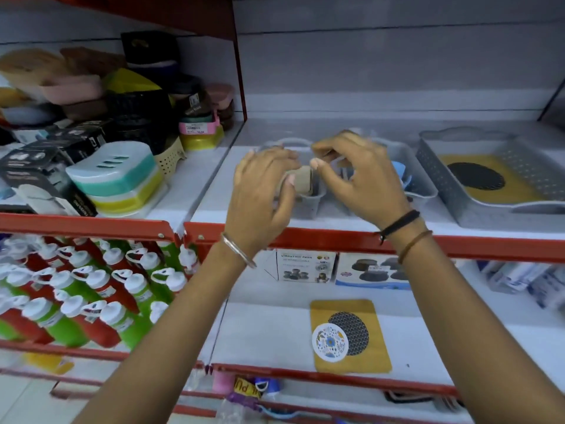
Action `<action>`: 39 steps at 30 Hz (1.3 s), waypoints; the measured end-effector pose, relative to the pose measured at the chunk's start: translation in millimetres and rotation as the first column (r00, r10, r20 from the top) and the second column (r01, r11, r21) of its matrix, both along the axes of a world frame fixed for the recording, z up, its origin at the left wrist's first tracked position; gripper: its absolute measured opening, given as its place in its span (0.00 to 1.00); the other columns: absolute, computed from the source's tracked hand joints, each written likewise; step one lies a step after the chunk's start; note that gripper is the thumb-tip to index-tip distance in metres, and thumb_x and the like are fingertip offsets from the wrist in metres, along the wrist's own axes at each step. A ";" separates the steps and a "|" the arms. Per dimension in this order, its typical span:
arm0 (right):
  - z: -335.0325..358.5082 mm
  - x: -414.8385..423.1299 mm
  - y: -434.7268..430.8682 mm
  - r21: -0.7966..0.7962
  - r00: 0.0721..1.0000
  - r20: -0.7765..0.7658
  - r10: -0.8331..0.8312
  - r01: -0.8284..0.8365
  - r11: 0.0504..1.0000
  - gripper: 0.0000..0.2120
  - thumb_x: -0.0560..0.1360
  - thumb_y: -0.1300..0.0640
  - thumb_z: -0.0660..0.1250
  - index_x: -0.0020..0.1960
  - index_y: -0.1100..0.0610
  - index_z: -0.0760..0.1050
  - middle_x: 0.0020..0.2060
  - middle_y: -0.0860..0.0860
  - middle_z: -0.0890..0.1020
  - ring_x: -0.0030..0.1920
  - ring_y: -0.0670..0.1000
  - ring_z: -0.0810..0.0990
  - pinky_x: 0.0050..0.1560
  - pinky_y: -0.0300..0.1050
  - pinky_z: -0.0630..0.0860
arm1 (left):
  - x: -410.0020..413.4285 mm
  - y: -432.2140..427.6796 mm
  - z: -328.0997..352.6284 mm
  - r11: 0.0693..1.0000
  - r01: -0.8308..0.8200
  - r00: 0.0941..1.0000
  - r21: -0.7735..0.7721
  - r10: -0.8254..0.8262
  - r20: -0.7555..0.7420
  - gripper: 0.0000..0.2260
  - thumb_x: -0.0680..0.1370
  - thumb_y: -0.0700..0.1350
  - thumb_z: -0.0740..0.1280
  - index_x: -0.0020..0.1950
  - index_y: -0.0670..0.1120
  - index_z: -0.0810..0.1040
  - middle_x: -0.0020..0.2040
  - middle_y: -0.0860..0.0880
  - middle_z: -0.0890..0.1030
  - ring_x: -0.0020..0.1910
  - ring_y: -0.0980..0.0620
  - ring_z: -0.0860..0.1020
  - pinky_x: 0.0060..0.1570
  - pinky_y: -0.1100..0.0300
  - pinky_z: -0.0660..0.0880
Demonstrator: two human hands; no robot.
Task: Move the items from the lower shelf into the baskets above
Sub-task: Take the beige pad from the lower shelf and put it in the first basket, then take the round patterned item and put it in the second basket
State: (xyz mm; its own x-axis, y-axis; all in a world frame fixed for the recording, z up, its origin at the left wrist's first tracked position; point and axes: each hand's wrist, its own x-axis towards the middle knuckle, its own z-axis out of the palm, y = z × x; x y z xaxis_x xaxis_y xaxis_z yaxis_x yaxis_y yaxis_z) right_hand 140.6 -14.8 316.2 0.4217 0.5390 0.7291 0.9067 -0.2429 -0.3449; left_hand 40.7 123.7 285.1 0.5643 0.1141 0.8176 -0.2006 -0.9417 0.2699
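Both hands are raised over a small grey basket [310,201] on the upper shelf. My left hand [260,191] pinches a beige item [301,180] at the basket's mouth. My right hand [357,175] hovers just right of it, fingers curled and apart, thumb near the beige item; whether it touches is unclear. A second grey basket [423,186] behind my right hand holds something blue [400,175]. A large perforated grey basket [440,169] at the right holds a yellow card with a black mesh disc [477,177]. On the lower shelf lies another yellow card [351,336] with a black mesh disc and a round patterned sticker.
Red shelf rails [336,240] run across the front edges. Boxes of pads [305,266] stand at the back of the lower shelf. Stacked soap cases [116,175] and boxes fill the upper left bay; red and green bottles [76,295] fill the lower left.
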 end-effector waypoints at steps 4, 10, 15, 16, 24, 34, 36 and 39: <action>-49.8 -30.5 -41.2 0.088 0.991 -0.088 0.104 -0.096 0.991 0.07 0.74 0.60 0.67 0.50 0.62 0.80 0.41 0.55 0.82 0.39 0.47 0.79 0.43 0.37 0.78 | -29.8 -29.3 -52.4 0.991 0.114 0.990 0.072 -0.119 0.075 0.10 0.75 0.38 0.60 0.53 0.43 0.76 0.56 0.43 0.82 0.64 0.49 0.73 0.66 0.46 0.65; -167.0 -49.6 -77.4 -0.143 0.915 -0.400 0.043 -0.109 0.984 0.08 0.75 0.57 0.65 0.50 0.58 0.79 0.41 0.52 0.81 0.41 0.48 0.79 0.43 0.46 0.79 | -50.9 -50.1 -159.3 0.992 0.121 0.966 -0.032 -0.125 -0.226 0.12 0.76 0.41 0.58 0.56 0.41 0.77 0.58 0.41 0.81 0.63 0.49 0.71 0.63 0.51 0.66; -259.8 -49.0 -83.4 -0.482 0.835 -0.521 -0.175 -0.118 0.868 0.15 0.74 0.54 0.65 0.60 0.58 0.74 0.56 0.55 0.79 0.55 0.55 0.78 0.55 0.52 0.76 | -60.3 -63.6 -243.1 0.990 -0.006 0.836 -0.141 -0.072 -0.544 0.16 0.77 0.43 0.56 0.61 0.41 0.75 0.64 0.41 0.78 0.65 0.50 0.67 0.63 0.55 0.63; -276.2 -48.6 -81.0 -0.545 0.822 -0.526 -0.220 -0.127 0.829 0.20 0.73 0.53 0.66 0.63 0.57 0.72 0.61 0.55 0.76 0.60 0.56 0.75 0.59 0.52 0.74 | -61.7 -66.3 -258.1 0.989 -0.024 0.797 -0.146 -0.069 -0.600 0.16 0.77 0.43 0.56 0.62 0.41 0.74 0.65 0.41 0.77 0.66 0.49 0.67 0.64 0.54 0.64; -340.7 -44.4 -65.3 -0.769 0.799 -0.480 -0.361 -0.186 0.612 0.39 0.69 0.46 0.71 0.73 0.59 0.58 0.75 0.55 0.60 0.74 0.57 0.58 0.72 0.53 0.61 | -53.4 -76.9 -323.6 0.982 -0.191 0.439 0.008 0.093 -0.894 0.28 0.77 0.52 0.44 0.76 0.43 0.54 0.78 0.45 0.54 0.77 0.46 0.52 0.74 0.45 0.54; -333.7 -40.6 -73.8 -0.705 0.799 -0.512 -0.315 -0.182 0.686 0.33 0.68 0.49 0.72 0.69 0.61 0.67 0.73 0.55 0.64 0.71 0.59 0.61 0.71 0.49 0.62 | -50.2 -78.5 -328.2 0.978 -0.193 0.407 0.076 0.151 -0.901 0.28 0.77 0.51 0.43 0.76 0.44 0.49 0.79 0.45 0.49 0.78 0.48 0.49 0.75 0.49 0.52; -321.7 -41.4 -83.0 -0.680 0.804 -0.520 -0.288 -0.185 0.710 0.33 0.67 0.50 0.72 0.68 0.61 0.68 0.72 0.55 0.64 0.71 0.58 0.60 0.72 0.51 0.62 | -54.5 -81.1 -318.6 0.985 -0.149 0.434 0.084 0.142 -0.890 0.28 0.77 0.50 0.45 0.76 0.44 0.49 0.79 0.45 0.50 0.78 0.47 0.50 0.76 0.48 0.54; -289.9 -41.8 -100.8 -0.624 0.802 -0.543 -0.251 -0.185 0.759 0.33 0.66 0.50 0.73 0.67 0.59 0.69 0.71 0.55 0.66 0.71 0.57 0.61 0.72 0.49 0.62 | -57.3 -93.6 -291.1 0.991 -0.096 0.531 0.091 0.128 -0.838 0.27 0.77 0.49 0.47 0.76 0.44 0.52 0.78 0.45 0.54 0.77 0.46 0.53 0.75 0.45 0.57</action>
State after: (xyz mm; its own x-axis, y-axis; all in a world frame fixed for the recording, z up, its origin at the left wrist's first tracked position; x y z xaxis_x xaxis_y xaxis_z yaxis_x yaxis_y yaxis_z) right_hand 98.8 -115.6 26.4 0.6525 0.7416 -0.1558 0.5760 -0.6189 -0.5341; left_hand -16.6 30.1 -6.1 0.9770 0.2122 -0.0218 0.2115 -0.9504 0.2280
